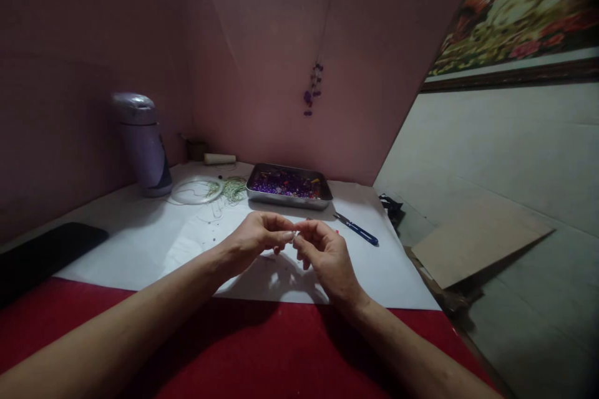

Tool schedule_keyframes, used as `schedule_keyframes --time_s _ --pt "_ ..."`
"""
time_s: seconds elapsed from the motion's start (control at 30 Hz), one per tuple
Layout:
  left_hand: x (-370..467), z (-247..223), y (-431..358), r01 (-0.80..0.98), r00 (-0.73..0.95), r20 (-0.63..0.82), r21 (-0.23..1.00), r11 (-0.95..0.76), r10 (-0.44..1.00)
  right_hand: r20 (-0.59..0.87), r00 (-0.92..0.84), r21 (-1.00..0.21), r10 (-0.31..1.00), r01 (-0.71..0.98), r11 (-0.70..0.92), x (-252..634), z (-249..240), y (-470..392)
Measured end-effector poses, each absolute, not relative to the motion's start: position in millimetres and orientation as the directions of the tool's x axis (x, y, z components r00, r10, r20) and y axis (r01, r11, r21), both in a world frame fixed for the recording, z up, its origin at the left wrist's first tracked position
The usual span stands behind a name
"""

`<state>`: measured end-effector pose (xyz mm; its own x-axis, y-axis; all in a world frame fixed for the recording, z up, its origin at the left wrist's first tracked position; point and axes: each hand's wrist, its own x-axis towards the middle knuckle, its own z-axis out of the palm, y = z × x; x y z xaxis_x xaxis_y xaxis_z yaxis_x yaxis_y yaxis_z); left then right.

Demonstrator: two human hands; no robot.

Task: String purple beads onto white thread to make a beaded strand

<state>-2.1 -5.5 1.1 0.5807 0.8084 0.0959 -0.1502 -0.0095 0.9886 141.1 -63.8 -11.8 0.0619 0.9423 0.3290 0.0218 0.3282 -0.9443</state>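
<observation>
My left hand and my right hand meet fingertip to fingertip above the white sheet. Both are closed in a pinch. A tiny pale piece shows between the fingertips, too small to name and mostly hidden by them. Just beyond the hands stands a metal tray of purple beads, with some red and yellow bits among them. Blue-handled thread snips lie to the right of my right hand. A small red bit shows close behind that hand.
At the left stand a purple flask, a clear ring-shaped spool and tangled green thread. A black flat object lies at the left edge. Bead strands hang on the pink panel. Cardboard leans off the table's right side.
</observation>
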Motion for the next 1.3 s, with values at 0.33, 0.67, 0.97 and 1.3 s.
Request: schedule_keyframes --time_s 0.33,0.67,0.97,1.3 --pt "-4.6 5.7 -5.2 -0.098 0.601 0.090 0.994 -0.038 0.794 0.294 0.030 -0.955 0.955 -0.035 0.295 142.5 -10.2 -61.8" --pt "-2.0 0.9 -8.3 -0.107 0.684 0.056 0.994 0.024 0.727 0.328 0.043 -0.944 0.944 0.038 0.327 144.3 -13.0 -62.0" --pt "0.3 2.9 -10.1 -0.146 0.694 -0.056 0.965 0.217 0.718 0.381 0.246 -0.923 0.891 0.049 0.381 147.2 -10.8 -61.4" --pt "2.1 -1.9 -12.4 -0.201 0.747 -0.025 0.944 0.262 0.664 0.317 0.214 -0.917 0.924 -0.179 0.356 144.3 -5.0 -62.0"
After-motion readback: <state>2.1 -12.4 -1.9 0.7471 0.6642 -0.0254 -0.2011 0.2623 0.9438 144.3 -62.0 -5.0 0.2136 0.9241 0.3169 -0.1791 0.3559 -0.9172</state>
